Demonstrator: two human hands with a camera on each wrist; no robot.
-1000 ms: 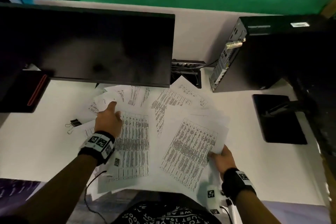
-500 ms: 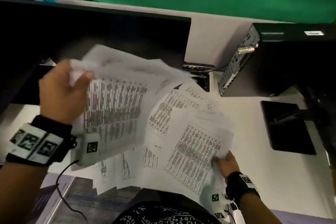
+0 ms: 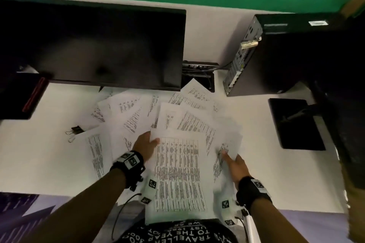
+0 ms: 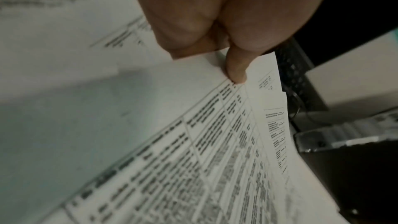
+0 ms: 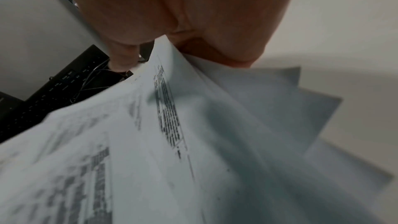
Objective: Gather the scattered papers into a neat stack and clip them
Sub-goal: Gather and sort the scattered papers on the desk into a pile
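Observation:
Several printed sheets [image 3: 136, 112] lie fanned over the white desk [image 3: 39, 156] below the monitor. My left hand [image 3: 146, 147] pinches the top left corner of a table-printed sheet [image 3: 178, 171], thumb on top; the left wrist view shows the thumb [image 4: 235, 69] pressed on that sheet [image 4: 193, 159]. My right hand [image 3: 234, 165] grips the right edge of a bunch of sheets [image 3: 227, 136], with paper [image 5: 215, 125] running between thumb and fingers. A black binder clip [image 3: 76, 130] sits on the desk at the left, partly tucked under a sheet's corner.
A dark monitor [image 3: 94, 45] stands at the back. A black computer case [image 3: 286, 55] stands at the right, with a black pad [image 3: 296, 124] in front of it. A dark device with a red stripe [image 3: 23, 96] sits at the far left.
My left hand, which had lifted a bunch of sheets high, has come down and laid the table-printed sheet over the middle pile. My right hand stays on the pile's right edge.

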